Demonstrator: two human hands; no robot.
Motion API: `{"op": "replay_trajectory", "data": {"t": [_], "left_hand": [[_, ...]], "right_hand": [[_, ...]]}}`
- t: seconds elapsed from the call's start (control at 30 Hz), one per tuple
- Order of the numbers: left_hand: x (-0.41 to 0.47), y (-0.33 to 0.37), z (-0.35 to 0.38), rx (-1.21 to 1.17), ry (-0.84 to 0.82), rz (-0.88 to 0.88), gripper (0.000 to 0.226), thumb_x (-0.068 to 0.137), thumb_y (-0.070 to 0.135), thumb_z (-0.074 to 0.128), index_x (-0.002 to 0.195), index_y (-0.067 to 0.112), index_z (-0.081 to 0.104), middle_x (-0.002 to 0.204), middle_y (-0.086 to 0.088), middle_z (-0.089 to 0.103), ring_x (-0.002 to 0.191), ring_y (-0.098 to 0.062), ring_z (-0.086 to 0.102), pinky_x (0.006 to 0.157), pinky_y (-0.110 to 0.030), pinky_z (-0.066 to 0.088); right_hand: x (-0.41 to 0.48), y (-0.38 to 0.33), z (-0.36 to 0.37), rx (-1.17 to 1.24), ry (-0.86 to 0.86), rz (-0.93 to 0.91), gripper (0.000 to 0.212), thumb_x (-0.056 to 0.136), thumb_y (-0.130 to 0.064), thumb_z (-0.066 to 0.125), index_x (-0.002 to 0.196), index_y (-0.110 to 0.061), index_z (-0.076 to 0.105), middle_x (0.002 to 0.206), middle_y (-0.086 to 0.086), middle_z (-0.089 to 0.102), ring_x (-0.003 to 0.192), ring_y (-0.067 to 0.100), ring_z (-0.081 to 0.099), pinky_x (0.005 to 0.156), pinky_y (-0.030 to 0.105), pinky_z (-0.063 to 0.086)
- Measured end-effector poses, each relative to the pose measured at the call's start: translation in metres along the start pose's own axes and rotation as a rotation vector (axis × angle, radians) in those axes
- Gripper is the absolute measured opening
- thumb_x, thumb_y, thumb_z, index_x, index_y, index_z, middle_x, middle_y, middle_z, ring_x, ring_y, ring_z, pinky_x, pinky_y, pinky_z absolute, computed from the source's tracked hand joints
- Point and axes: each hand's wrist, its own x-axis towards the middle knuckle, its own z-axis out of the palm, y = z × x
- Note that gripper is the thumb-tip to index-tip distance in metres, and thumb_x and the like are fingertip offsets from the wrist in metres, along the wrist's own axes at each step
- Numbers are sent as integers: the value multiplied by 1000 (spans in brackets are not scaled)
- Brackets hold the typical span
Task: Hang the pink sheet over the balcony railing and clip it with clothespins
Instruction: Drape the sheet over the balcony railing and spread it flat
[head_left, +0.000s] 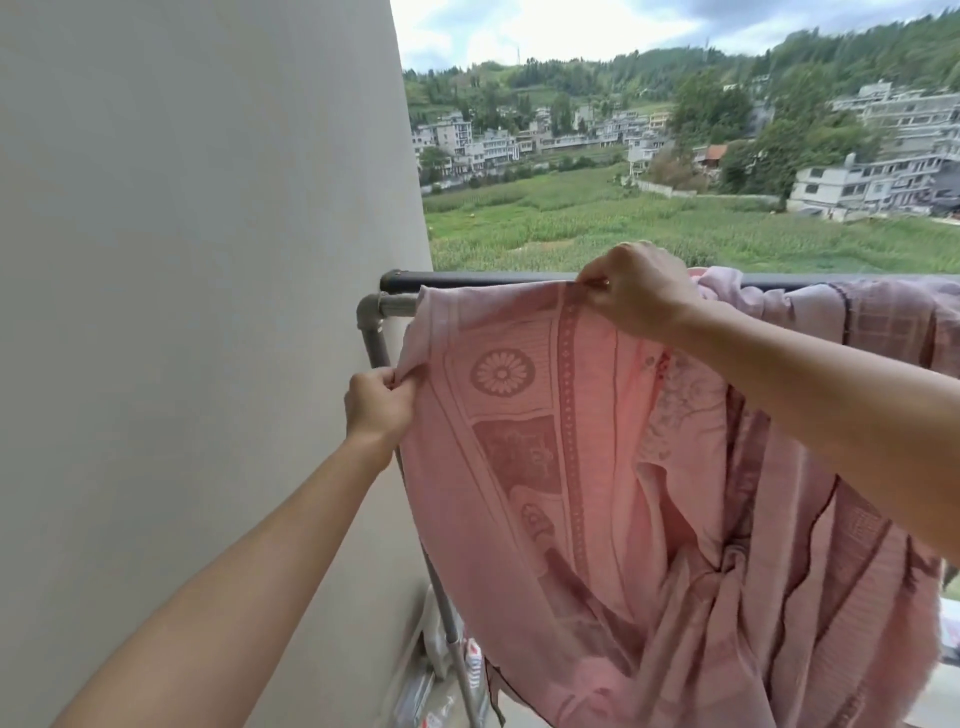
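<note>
My left hand (378, 402) pinches the pink sheet's (582, 467) side edge by the wall (197, 312); my right hand (631, 288) grips its top edge at the dark railing (483, 280). The sheet drapes down, seemingly over the grey pipe (387, 306), bunched lower right.

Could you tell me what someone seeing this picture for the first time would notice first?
The pink sheet fills the lower centre, draped over the grey rail. The left hand pinches its left edge, and the right hand grips its top edge at the dark railing. Beyond lie green fields and hillside houses.
</note>
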Motion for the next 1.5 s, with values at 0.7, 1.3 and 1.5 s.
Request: {"op": "replay_trajectory", "data": {"t": [0.7, 1.3, 1.5], "left_hand": [[55, 91, 17, 678, 200, 501, 17, 92, 21, 49, 101, 10, 59, 101, -15, 67, 97, -37, 61, 79, -42, 47], [-30, -34, 48, -83, -189, -188, 46, 63, 39, 71, 80, -3, 62, 73, -6, 57, 69, -21, 54, 61, -33, 43], [-41, 12, 14, -360, -328, -186, 16, 85, 9, 53, 93, 3, 66, 80, -11, 63, 74, -26, 61, 69, -36, 52]], "right_hand": [[23, 49, 9, -334, -51, 305, 22, 90, -38, 64, 103, -22, 72, 92, -1, 72, 79, 20, 66, 69, 29, 52], [-24, 3, 27, 340, 316, 117, 20, 94, -22, 61, 91, -7, 74, 77, 6, 71, 68, 26, 64, 63, 37, 56], [-26, 16, 11, 332, 362, 214, 25, 95, -28, 60, 92, -6, 73, 82, 13, 72, 69, 25, 61, 62, 34, 54]]}}
